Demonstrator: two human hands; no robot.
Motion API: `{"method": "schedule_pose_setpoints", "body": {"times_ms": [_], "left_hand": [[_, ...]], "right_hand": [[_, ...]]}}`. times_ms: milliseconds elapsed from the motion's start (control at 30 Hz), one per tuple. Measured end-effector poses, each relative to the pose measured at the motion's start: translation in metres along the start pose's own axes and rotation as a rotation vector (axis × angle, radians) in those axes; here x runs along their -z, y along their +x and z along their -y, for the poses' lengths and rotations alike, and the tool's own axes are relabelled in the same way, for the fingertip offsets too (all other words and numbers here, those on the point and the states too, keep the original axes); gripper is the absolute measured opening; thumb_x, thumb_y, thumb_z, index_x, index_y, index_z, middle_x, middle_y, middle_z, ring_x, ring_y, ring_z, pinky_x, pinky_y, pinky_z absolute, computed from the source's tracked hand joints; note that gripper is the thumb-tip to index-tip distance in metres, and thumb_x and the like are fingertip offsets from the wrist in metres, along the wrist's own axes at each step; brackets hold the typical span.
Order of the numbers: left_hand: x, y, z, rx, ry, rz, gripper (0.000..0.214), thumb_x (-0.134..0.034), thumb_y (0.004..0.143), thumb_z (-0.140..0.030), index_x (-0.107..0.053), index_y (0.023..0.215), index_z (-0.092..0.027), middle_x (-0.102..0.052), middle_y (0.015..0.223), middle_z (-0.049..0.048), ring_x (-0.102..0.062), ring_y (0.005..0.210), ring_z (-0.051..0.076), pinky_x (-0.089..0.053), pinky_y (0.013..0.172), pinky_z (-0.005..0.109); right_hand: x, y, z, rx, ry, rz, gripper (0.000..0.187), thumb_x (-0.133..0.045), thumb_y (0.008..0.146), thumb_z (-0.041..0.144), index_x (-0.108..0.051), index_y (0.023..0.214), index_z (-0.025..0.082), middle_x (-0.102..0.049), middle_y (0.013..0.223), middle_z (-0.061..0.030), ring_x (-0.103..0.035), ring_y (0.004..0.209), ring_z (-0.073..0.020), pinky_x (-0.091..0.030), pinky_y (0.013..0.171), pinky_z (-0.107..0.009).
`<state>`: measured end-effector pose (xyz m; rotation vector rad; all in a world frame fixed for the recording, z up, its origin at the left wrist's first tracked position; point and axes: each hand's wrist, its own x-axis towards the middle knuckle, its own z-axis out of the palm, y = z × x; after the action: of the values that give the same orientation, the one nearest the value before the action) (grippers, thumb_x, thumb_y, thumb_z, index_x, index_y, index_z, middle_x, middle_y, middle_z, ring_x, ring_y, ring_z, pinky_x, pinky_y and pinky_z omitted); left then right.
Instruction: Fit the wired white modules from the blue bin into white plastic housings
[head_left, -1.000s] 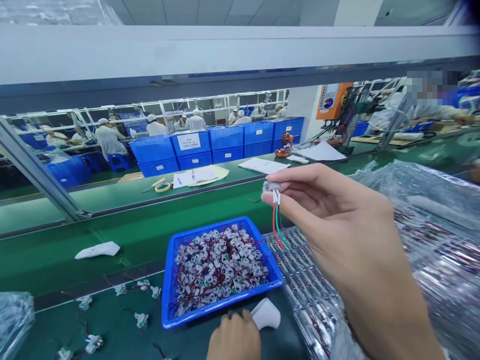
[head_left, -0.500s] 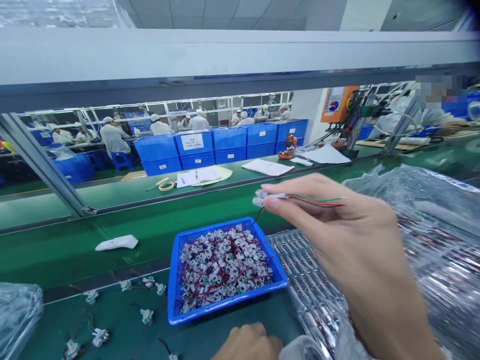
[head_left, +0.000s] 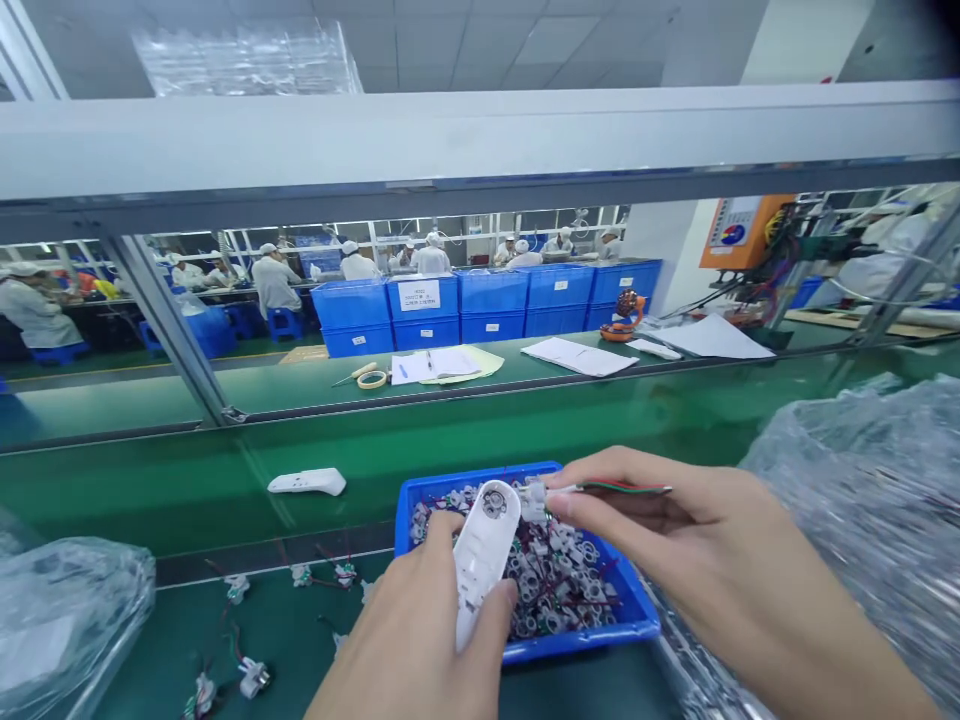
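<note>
My left hand (head_left: 412,630) grips a white plastic housing (head_left: 484,550), held upright with a round opening at its top end. My right hand (head_left: 675,530) pinches a small white wired part (head_left: 534,500) between thumb and fingers, its red, green and white leads (head_left: 615,488) trailing to the right. That part sits just beside the top of the housing. Both hands hover over a blue plastic tray (head_left: 637,612) heaped with similar white parts with red leads (head_left: 555,590). My hands hide part of the tray.
Several wired parts (head_left: 251,678) lie on the green belt at front left. A white housing (head_left: 307,482) rests farther back. Plastic-wrapped bundles (head_left: 847,510) fill the right side. Beyond the metal rail, co-workers sit among stacked blue crates.
My left hand has lifted the white housing over the tray. My right hand has moved left and down, bringing the wired part next to the housing. The view has tilted slightly.
</note>
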<state>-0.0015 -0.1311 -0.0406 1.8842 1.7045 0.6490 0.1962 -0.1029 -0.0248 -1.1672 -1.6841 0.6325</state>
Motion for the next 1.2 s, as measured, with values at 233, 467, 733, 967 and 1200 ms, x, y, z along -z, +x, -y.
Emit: {"method": "schedule_pose_setpoints", "body": {"times_ms": [233,467,733,967,1200], "left_hand": [[-0.005,0.007,0.0,-0.019,0.054,0.111,0.056,-0.039,0.095,-0.036,-0.048,0.148,-0.019,-0.063,0.137,0.015,-0.059,0.125,0.034,-0.051,0.093,0.039],[-0.007,0.01,0.009,-0.033,0.048,0.277,0.071,-0.038,0.096,-0.035,-0.02,0.161,-0.014,-0.037,0.16,0.0151,-0.048,0.139,0.037,-0.046,0.108,0.047],[-0.008,0.013,0.012,-0.004,0.013,0.294,0.073,-0.046,0.093,-0.035,-0.025,0.16,-0.013,-0.036,0.16,0.0149,-0.042,0.143,0.038,-0.041,0.113,0.05],[-0.004,0.013,0.007,-0.055,-0.034,0.228,0.068,-0.054,0.084,-0.024,-0.045,0.152,-0.023,-0.052,0.151,0.0079,-0.051,0.136,0.033,-0.046,0.109,0.041],[-0.006,0.013,0.009,-0.059,-0.027,0.207,0.067,-0.055,0.081,-0.021,-0.051,0.147,-0.024,-0.057,0.148,0.0072,-0.052,0.135,0.032,-0.045,0.109,0.039]], "right_hand": [[-0.027,0.006,-0.01,0.009,-0.257,0.058,0.018,-0.061,0.09,0.034,-0.078,0.087,0.03,-0.076,0.119,-0.0019,-0.072,0.107,-0.0315,-0.058,0.09,-0.046],[-0.053,0.004,-0.02,-0.069,-0.431,0.157,0.025,-0.047,0.095,0.034,-0.07,0.088,0.027,-0.074,0.124,-0.006,-0.07,0.109,-0.0314,-0.055,0.087,-0.046],[-0.056,0.007,-0.019,-0.219,-0.584,0.308,0.024,-0.041,0.099,0.029,-0.057,0.083,0.026,-0.075,0.095,-0.0041,-0.07,0.086,-0.0278,-0.047,0.068,-0.036],[-0.056,0.01,-0.017,-0.282,-0.598,0.298,0.019,-0.045,0.098,0.025,-0.059,0.085,0.026,-0.074,0.098,-0.0032,-0.068,0.091,-0.0273,-0.044,0.073,-0.035],[-0.058,0.009,-0.017,-0.27,-0.642,0.255,0.019,-0.048,0.096,0.025,-0.063,0.085,0.026,-0.075,0.089,-0.0019,-0.069,0.083,-0.0273,-0.041,0.065,-0.032]]}}
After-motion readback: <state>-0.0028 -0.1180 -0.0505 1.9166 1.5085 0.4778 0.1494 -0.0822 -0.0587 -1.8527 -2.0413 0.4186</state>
